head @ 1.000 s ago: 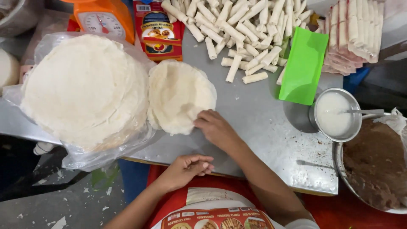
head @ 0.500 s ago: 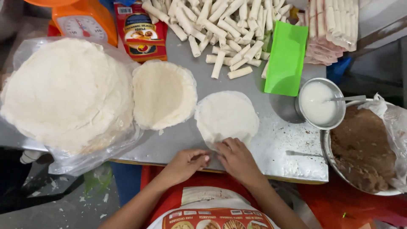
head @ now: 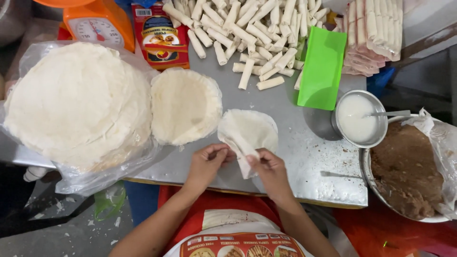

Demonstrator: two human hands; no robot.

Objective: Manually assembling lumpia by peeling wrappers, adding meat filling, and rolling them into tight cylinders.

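Note:
A thin white round wrapper (head: 250, 135) lies on the steel table (head: 314, 166) in front of me. Its near-left edge is folded over toward the middle. My left hand (head: 207, 164) pinches that folded edge on the left. My right hand (head: 271, 171) grips the wrapper's near edge on the right. Just to the left sits a small stack of round wrappers (head: 185, 107). Further left a large stack of wrappers (head: 76, 102) rests on clear plastic.
Several rolled white sticks (head: 247, 33) lie piled at the back, beside a green plastic scraper (head: 323, 69). A metal cup of white paste (head: 359, 119) with a spoon and a bowl of brown filling (head: 404, 166) stand at the right. An orange scale (head: 100, 26) and a red packet (head: 159, 35) sit back left.
One wrapper came off the small stack and was laid flat before me. Both hands now fold its near-left edge inward, where half a second ago they rested at its near rim.

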